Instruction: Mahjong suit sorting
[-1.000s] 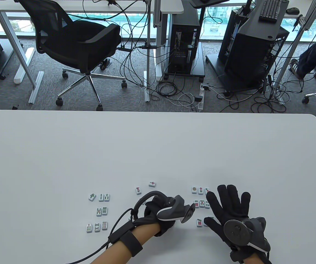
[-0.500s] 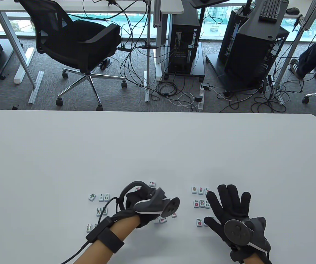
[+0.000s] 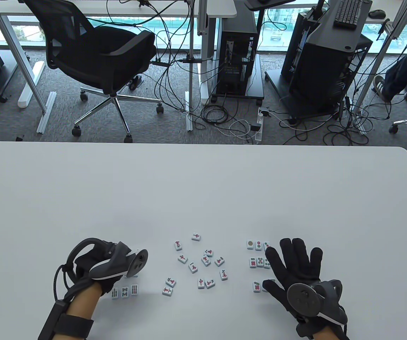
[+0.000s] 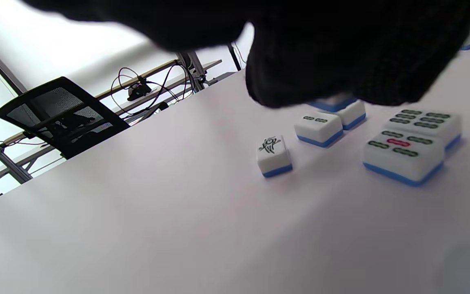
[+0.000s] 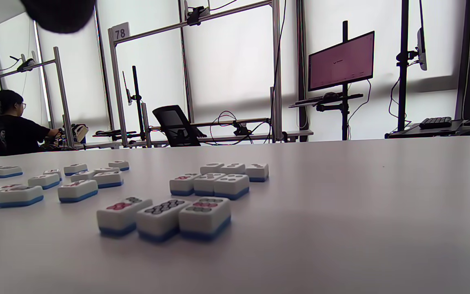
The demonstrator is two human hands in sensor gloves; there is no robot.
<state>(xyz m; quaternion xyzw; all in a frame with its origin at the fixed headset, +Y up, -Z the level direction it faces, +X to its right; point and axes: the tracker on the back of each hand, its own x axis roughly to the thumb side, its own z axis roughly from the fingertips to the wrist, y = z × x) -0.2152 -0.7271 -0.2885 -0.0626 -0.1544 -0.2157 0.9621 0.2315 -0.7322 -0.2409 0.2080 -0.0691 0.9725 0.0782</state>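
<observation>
Where the table view looks down on the white table point(image 3: 203, 191), the left hand point(image 3: 99, 264) hangs over the bamboo tiles point(image 3: 125, 292) at the left, its fingers hidden under the tracker, so whether they are curled or straight cannot be told here. The character tiles point(image 3: 203, 264) lie scattered and face up in the middle, well apart from both hands. The right hand point(image 3: 297, 274) lies flat with its fingers spread straight, covering part of the circle tiles point(image 3: 259, 262), which sit in tidy rows. In the left wrist view, the gloved fingers point(image 4: 341, 53) hang low over the bamboo tiles point(image 4: 404, 153); one tile sits right beneath the fingertips, yet a grip on it cannot be made out. The bird tile point(image 4: 273, 155) stands just beside the rest, alone. In the right wrist view, the circle tiles point(image 5: 163, 216) stand in three close rows of three, with the character tiles point(image 5: 76, 190) loose to their left, and only a dark fingertip point(image 5: 59, 14) shows at the top edge.
</observation>
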